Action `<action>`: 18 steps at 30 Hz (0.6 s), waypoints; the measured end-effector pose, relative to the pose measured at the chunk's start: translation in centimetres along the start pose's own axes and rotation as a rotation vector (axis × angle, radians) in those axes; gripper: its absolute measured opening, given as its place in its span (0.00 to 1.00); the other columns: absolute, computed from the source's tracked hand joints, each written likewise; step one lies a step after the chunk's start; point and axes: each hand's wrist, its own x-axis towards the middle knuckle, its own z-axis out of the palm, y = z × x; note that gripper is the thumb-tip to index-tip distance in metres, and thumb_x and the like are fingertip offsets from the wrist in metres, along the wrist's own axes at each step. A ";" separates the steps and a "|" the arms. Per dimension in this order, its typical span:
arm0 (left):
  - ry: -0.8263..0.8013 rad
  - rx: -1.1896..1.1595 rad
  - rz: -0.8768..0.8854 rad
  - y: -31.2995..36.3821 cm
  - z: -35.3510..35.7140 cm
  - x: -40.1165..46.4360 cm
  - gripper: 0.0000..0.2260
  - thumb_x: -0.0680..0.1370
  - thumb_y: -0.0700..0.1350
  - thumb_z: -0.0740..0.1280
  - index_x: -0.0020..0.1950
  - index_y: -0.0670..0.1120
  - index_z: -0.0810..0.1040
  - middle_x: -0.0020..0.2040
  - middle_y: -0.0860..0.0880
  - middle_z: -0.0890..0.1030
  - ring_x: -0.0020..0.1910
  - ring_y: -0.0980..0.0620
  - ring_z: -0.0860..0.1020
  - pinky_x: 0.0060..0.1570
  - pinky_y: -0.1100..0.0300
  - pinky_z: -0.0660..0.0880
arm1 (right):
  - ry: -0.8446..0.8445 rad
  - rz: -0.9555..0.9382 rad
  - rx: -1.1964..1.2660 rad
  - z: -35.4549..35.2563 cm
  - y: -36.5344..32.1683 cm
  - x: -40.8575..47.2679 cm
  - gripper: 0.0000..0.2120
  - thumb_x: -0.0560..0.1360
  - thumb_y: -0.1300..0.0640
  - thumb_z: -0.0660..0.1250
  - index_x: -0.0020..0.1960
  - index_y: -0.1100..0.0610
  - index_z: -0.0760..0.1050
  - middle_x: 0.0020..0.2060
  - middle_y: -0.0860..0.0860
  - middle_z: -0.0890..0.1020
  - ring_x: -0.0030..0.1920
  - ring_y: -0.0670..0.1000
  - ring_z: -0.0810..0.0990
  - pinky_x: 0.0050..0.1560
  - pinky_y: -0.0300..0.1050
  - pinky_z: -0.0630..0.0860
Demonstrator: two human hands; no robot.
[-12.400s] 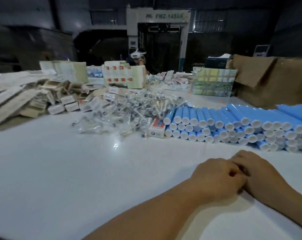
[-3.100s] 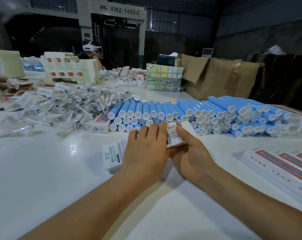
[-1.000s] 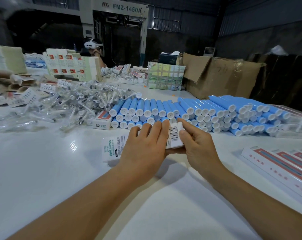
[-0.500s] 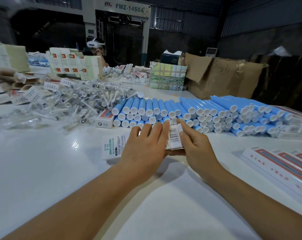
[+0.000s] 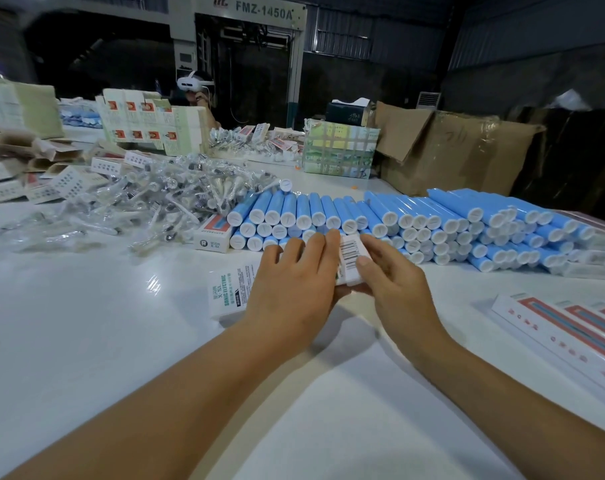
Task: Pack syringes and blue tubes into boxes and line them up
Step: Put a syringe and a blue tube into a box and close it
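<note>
- Far left on the tabletop (image 5: 86, 341): a loose heap of bagged syringes (image 5: 148, 199), clear wrappers, probably slippery and light; best pinched by the barrel through the bag.
- Just right of the heap: one small packed box (image 5: 213, 234) lying against the blue tubes (image 5: 380, 220), which are stacked in rows with white caps facing the camera. Tubes look rigid, smooth and apt to roll; take one by the barrel near the cap.
- Centre: a flat white carton (image 5: 230, 292), thin card, light, easily creased; handle by its edges.
- Left hand (image 5: 294, 289) lies over the carton's middle, fingers extended, pressing it.
- Right hand (image 5: 387, 282) curls round the carton's right end, thumb on the barcode face.
- Far right: finished boxes (image 5: 571, 327) lined up side by side.
</note>
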 end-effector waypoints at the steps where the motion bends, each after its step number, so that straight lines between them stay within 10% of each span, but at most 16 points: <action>1: -0.002 0.003 -0.011 0.1 0.0 0.1 0.29 0.73 0.56 0.66 0.66 0.36 0.74 0.53 0.41 0.80 0.45 0.41 0.79 0.41 0.49 0.75 | 0.081 -0.048 -0.066 -0.1 -0.1 0.0 0.09 0.76 0.59 0.66 0.55 0.52 0.77 0.51 0.48 0.82 0.51 0.45 0.80 0.54 0.44 0.78; 6: -0.029 0.083 -0.050 0.4 -0.1 0.1 0.31 0.71 0.58 0.68 0.66 0.37 0.74 0.52 0.43 0.81 0.44 0.43 0.79 0.41 0.50 0.75 | 0.254 -0.187 -0.219 -0.1 0.3 -0.2 0.09 0.71 0.58 0.73 0.36 0.56 0.74 0.30 0.46 0.76 0.31 0.40 0.72 0.34 0.28 0.68; 18: -0.161 0.094 -0.046 0.5 -0.6 -0.1 0.32 0.78 0.60 0.55 0.75 0.40 0.61 0.63 0.46 0.74 0.55 0.46 0.75 0.49 0.52 0.70 | 0.177 -0.232 -0.236 0.6 -0.2 -0.4 0.11 0.74 0.65 0.68 0.43 0.48 0.76 0.41 0.49 0.76 0.39 0.38 0.74 0.41 0.27 0.69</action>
